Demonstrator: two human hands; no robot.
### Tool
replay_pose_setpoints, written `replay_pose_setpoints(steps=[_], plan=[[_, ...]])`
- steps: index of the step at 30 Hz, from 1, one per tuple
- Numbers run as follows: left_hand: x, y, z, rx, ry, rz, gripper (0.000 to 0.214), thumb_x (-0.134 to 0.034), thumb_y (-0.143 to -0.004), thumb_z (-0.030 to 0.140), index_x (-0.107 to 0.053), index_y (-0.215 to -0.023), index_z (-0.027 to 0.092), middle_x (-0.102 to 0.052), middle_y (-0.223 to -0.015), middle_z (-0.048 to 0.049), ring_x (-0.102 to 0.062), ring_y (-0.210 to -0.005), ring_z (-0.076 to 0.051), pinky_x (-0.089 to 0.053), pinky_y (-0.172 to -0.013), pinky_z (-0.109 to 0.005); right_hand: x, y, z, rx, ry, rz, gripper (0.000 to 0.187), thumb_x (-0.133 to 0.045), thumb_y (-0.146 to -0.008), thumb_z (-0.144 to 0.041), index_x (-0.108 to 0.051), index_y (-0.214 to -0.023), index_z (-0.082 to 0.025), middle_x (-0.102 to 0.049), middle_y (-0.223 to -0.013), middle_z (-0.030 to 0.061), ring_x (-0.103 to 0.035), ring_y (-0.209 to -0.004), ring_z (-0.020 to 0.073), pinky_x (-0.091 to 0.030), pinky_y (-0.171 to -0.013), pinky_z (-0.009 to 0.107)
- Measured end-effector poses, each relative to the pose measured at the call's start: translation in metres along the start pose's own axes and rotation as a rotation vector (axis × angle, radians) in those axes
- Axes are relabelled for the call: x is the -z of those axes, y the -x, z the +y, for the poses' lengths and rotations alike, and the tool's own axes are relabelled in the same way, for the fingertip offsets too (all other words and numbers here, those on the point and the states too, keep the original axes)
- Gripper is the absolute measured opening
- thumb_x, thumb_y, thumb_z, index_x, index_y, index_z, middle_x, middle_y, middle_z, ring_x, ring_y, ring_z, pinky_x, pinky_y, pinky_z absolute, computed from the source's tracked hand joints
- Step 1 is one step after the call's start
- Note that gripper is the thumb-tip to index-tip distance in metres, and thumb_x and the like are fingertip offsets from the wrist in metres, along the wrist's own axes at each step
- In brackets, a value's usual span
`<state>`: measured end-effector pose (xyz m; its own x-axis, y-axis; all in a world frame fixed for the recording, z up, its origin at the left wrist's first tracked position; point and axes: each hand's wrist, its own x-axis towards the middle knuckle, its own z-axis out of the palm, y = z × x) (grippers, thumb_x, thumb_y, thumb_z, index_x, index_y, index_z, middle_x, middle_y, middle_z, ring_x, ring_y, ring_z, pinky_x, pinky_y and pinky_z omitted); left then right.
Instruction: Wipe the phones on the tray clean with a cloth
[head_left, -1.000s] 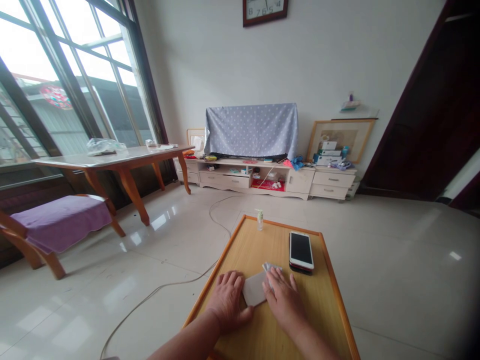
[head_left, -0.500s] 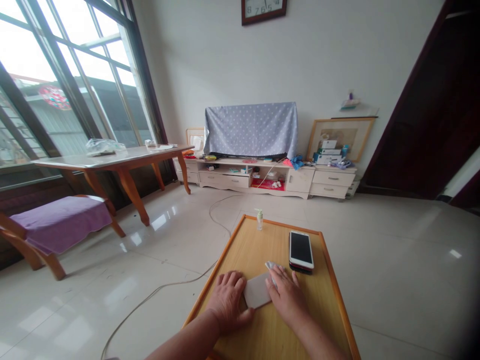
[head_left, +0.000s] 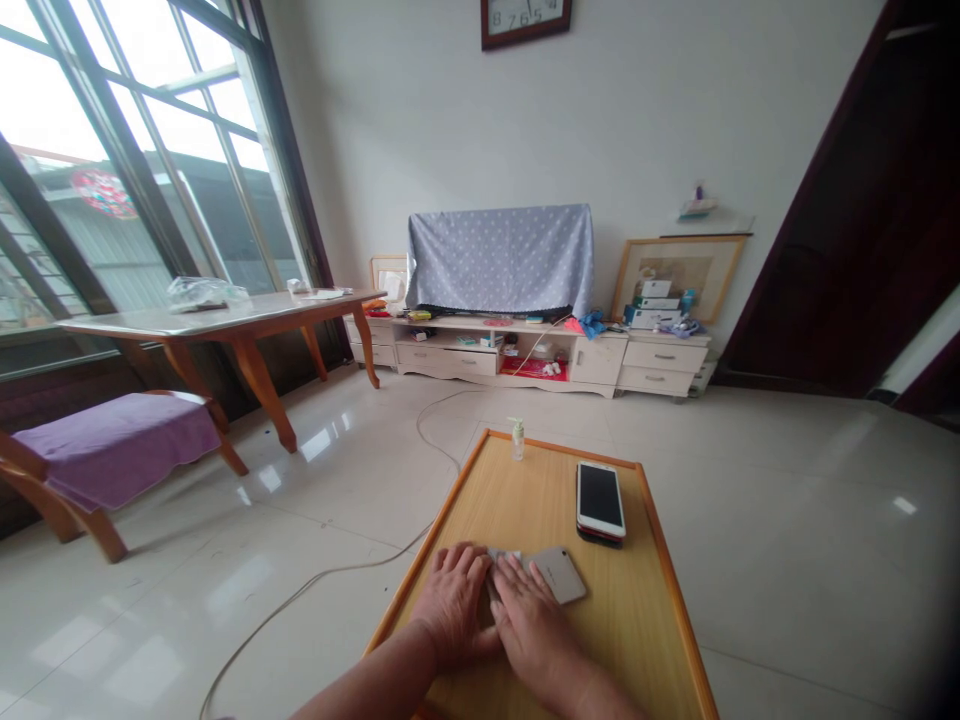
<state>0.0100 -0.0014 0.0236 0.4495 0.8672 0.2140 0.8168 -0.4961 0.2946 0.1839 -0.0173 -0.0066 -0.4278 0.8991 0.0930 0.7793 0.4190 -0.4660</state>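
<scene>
A phone (head_left: 564,578) with a pale back lies face down on the wooden table (head_left: 484,500), its camera end pointing right. My left hand (head_left: 454,608) grips the phone's left end, thumb on the near side and fingers on the far side. Flat over the left part of the phone lies my right hand (head_left: 531,618), pressing a whitish cloth (head_left: 504,553) against its back. Most of the cloth is hidden under the fingers. Farther right, a white phone (head_left: 601,498) with a dark screen rests on top of another dark, flat thing.
A small clear pump bottle (head_left: 518,440) stands near the table's far left corner. A cable (head_left: 322,575) runs over the floor at left. Beyond are a chair with a purple cloth (head_left: 124,440), a larger table (head_left: 225,318) and a low cabinet (head_left: 450,358).
My right hand has slid left along the phone's back with the cloth, toward my left hand. The phone's camera end now shows. My left hand has stayed in place.
</scene>
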Motion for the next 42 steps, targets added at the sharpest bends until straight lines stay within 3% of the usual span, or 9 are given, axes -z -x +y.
replay_pose_setpoints(steps=[3, 8, 16, 24, 26, 30, 33, 38, 42], plan=[[0.000, 0.000, 0.000, 0.012, -0.003, -0.002, 0.057, -0.068, -0.070, 0.056, -0.058, -0.119, 0.028, -0.059, -0.125, -0.0069, -0.048, -0.123, -0.030, -0.031, -0.110, -0.047, 0.009, -0.002, 0.009, -0.023, 0.019, -0.008, 0.054, -0.028, -0.103, -0.040, -0.043, -0.152, -0.019, -0.041, -0.156, 0.0063, -0.033, -0.147, 0.0246, -0.014, -0.124, 0.052], [0.001, 0.000, 0.000, 0.022, -0.010, -0.019, 0.064, -0.071, -0.065, 0.056, -0.056, -0.121, 0.028, -0.058, -0.128, -0.0069, -0.046, -0.125, -0.032, -0.030, -0.111, -0.047, 0.019, -0.004, 0.026, -0.197, 0.121, 0.093, 0.057, -0.026, -0.104, -0.042, -0.045, -0.150, -0.016, -0.039, -0.156, 0.0100, -0.031, -0.148, 0.0286, -0.012, -0.123, 0.057], [0.000, -0.001, 0.004, 0.030, -0.018, -0.019, 0.055, -0.067, -0.071, 0.055, -0.058, -0.118, 0.028, -0.059, -0.128, -0.0072, -0.047, -0.125, -0.031, -0.030, -0.111, -0.046, 0.007, 0.009, 0.003, -0.006, -0.027, -0.005, 0.054, -0.023, -0.105, -0.044, -0.041, -0.152, -0.023, -0.038, -0.157, 0.0047, -0.031, -0.148, 0.0234, -0.014, -0.124, 0.051], [0.006, -0.001, 0.008, 0.042, -0.018, -0.041, 0.061, -0.073, -0.066, 0.054, -0.058, -0.119, 0.029, -0.059, -0.129, -0.0067, -0.048, -0.123, -0.032, -0.032, -0.108, -0.046, 0.029, 0.010, 0.052, -0.295, 0.168, 0.153, 0.058, -0.025, -0.104, -0.048, -0.049, -0.148, -0.017, -0.042, -0.154, 0.0120, -0.034, -0.146, 0.0293, -0.014, -0.122, 0.058], [0.005, -0.002, 0.008, 0.044, -0.019, -0.034, 0.060, -0.072, -0.067, 0.054, -0.058, -0.119, 0.028, -0.059, -0.129, -0.0067, -0.048, -0.123, -0.031, -0.032, -0.108, -0.046, 0.020, 0.017, 0.045, -0.255, 0.163, 0.171, 0.060, -0.028, -0.104, -0.050, -0.049, -0.147, -0.015, -0.043, -0.154, 0.0135, -0.034, -0.146, 0.0305, -0.017, -0.122, 0.057], [0.003, -0.003, 0.008, 0.059, -0.025, -0.043, 0.058, -0.069, -0.071, 0.055, -0.058, -0.121, 0.028, -0.059, -0.130, -0.0076, -0.048, -0.125, -0.031, -0.031, -0.110, -0.045, -0.004, 0.034, 0.013, -0.031, 0.067, 0.143, 0.056, -0.032, -0.104, -0.050, -0.050, -0.147, -0.020, -0.044, -0.154, 0.0090, -0.035, -0.146, 0.0278, -0.020, -0.123, 0.051], [0.002, -0.004, 0.009, 0.066, -0.030, -0.061, 0.059, -0.068, -0.071, 0.055, -0.058, -0.123, 0.028, -0.059, -0.132, -0.0082, -0.047, -0.127, -0.032, -0.030, -0.110, -0.045, -0.002, 0.039, 0.004, 0.014, 0.018, 0.107, 0.053, -0.030, -0.105, -0.049, -0.049, -0.147, -0.023, -0.046, -0.152, 0.0066, -0.037, -0.145, 0.0252, -0.016, -0.124, 0.051], [0.003, -0.003, 0.012, 0.060, -0.034, -0.042, 0.062, -0.067, -0.072, 0.053, -0.056, -0.127, 0.027, -0.059, -0.134, -0.0089, -0.047, -0.127, -0.033, -0.030, -0.111, -0.047, 0.031, 0.035, 0.036, -0.206, 0.096, 0.137, 0.058, -0.025, -0.105, -0.050, -0.051, -0.146, -0.019, -0.043, -0.154, 0.0099, -0.034, -0.146, 0.0286, -0.013, -0.123, 0.058], [0.002, -0.003, 0.011, 0.046, -0.044, -0.036, 0.062, -0.067, -0.072, 0.050, -0.056, -0.129, 0.027, -0.059, -0.134, -0.0086, -0.047, -0.128, -0.032, -0.031, -0.111, -0.046, 0.027, 0.039, 0.040, -0.264, 0.125, 0.163, 0.061, -0.028, -0.104, -0.052, -0.048, -0.148, -0.016, -0.038, -0.156, 0.0116, -0.030, -0.148, 0.0303, -0.015, -0.124, 0.056]])
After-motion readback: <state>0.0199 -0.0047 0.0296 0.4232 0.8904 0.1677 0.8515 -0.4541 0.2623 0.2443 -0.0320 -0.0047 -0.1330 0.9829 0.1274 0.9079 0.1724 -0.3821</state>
